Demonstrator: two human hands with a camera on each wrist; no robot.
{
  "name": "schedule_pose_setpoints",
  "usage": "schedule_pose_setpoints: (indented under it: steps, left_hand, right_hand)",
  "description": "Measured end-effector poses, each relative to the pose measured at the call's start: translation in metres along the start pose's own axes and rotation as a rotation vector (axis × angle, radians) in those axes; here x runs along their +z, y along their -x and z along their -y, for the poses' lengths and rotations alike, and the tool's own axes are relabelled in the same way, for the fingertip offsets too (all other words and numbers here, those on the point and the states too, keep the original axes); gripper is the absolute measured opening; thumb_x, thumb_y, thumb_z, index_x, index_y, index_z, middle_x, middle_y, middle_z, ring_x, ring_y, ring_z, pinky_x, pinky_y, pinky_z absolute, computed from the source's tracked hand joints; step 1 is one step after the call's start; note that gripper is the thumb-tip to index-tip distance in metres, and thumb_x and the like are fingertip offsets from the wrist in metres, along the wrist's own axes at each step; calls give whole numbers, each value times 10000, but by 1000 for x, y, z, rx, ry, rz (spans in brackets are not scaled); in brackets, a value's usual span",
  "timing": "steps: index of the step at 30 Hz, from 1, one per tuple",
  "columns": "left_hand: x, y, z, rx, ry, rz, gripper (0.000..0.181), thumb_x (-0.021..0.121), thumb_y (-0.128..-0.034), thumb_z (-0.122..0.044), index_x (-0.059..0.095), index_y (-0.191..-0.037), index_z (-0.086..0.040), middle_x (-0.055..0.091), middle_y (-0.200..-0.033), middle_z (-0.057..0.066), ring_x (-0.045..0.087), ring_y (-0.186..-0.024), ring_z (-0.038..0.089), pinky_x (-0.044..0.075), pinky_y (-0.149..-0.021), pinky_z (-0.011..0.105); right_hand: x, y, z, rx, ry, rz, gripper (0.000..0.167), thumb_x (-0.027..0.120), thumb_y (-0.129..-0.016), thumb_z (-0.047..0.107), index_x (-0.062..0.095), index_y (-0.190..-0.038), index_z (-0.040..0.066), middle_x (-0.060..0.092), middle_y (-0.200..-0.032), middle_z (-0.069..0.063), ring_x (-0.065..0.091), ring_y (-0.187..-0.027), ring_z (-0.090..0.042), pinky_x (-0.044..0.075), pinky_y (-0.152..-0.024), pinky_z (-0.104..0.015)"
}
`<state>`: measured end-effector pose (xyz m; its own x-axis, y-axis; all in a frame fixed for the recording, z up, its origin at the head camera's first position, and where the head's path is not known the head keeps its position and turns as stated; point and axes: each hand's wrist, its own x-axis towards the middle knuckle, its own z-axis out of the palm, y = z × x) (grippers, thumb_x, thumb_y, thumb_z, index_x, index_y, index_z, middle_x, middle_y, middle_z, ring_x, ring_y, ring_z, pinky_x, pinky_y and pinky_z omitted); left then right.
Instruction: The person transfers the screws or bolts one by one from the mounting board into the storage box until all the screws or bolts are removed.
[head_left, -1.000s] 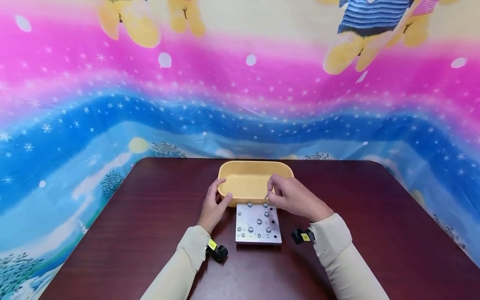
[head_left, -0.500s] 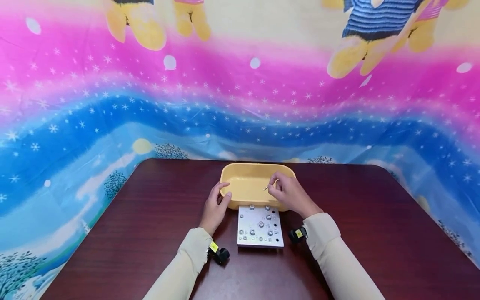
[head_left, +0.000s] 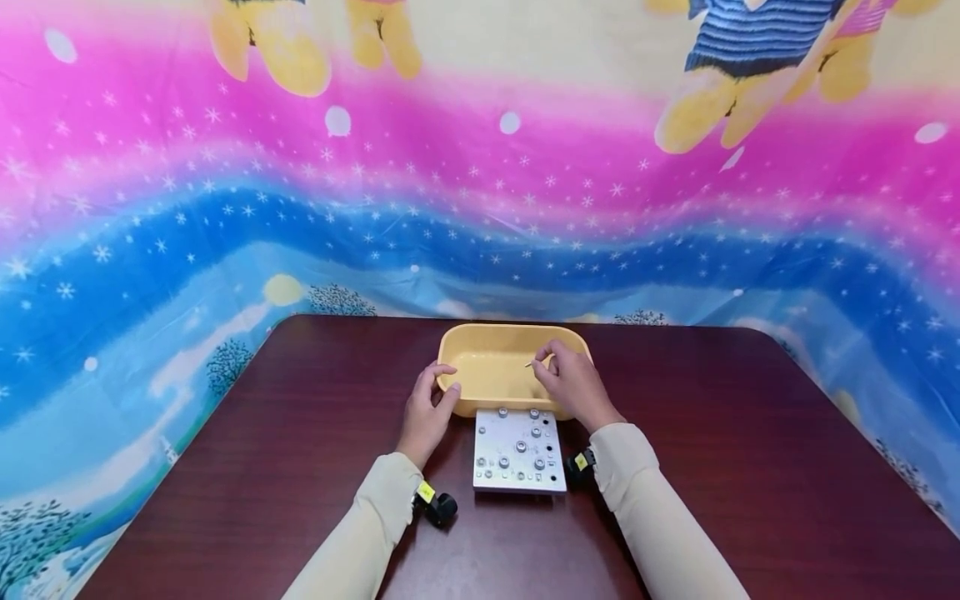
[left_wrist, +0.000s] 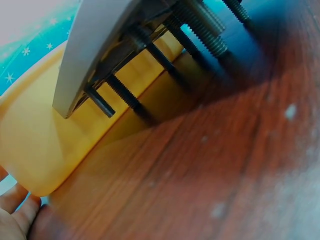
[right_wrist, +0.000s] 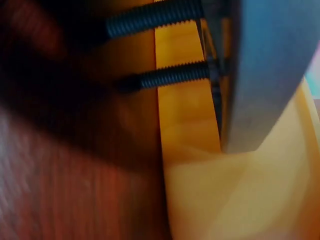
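Note:
In the head view a yellow plastic tub (head_left: 487, 377) stands on the table, with a silver metal plate (head_left: 498, 440) directly in front of it. Several socket-head screws sit in the plate; their threaded shanks (right_wrist: 175, 76) stick out underneath and hold it above the tabletop. My left hand (head_left: 426, 414) grips the tub's left front corner, thumb and fingers at the rim; its fingertips (left_wrist: 15, 212) also show in the left wrist view. Over the tub's right part, my right hand (head_left: 576, 382) pinches a small thin metal piece (head_left: 528, 365), too small to identify; the right wrist view does not show it.
The dark reddish wooden table (head_left: 315, 417) has rounded far corners. A patterned cloth (head_left: 450, 200) hangs behind it. Dark holes without screws show along the plate's right side. Black wrist cameras, such as the left one (head_left: 441, 508), sit close to the table.
My right hand has moved forward from above the plate's far edge to over the tub, still pinching the thin piece. My left hand keeps its place on the tub.

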<state>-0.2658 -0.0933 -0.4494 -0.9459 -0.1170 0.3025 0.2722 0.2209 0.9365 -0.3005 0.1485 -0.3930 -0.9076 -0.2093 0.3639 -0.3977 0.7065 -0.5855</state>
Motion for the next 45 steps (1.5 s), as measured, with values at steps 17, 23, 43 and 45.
schedule_pose_setpoints:
  steps: [17,23,43,45]
  left_hand:
    - [-6,-2,-5,-9,24,0,254,594,-936,-149,587,-1188,-118,415,-1459,82,487,-1237,244,402,-1021,428]
    - [-4,-2,-3,18,26,-7,246,599,-925,-158,595,-1170,-133,437,-1434,93,513,-1185,227,424,-993,421]
    - [-2,3,-9,9,35,9,283,605,-928,-147,572,-1208,-131,460,-1426,113,512,-1162,223,398,-1009,434]
    - [-2,3,-8,-1,33,10,283,603,-928,-146,572,-1209,-133,467,-1417,110,523,-1134,221,412,-985,419]
  right_hand:
    - [3,-5,5,46,69,10,68,588,-938,268,600,-937,201,468,-544,1,449,-473,-182,371,-470,-339]
    - [3,-4,5,43,75,9,184,587,-941,279,635,-1066,153,470,-546,5,448,-469,-174,375,-475,-338]
    - [-3,-1,5,9,-47,20,219,595,-950,251,606,-1130,129,442,-530,-9,423,-441,-191,359,-445,-314]
    - [-6,1,7,5,-76,30,213,597,-950,236,596,-1138,137,446,-536,-15,416,-441,-192,351,-436,-305]
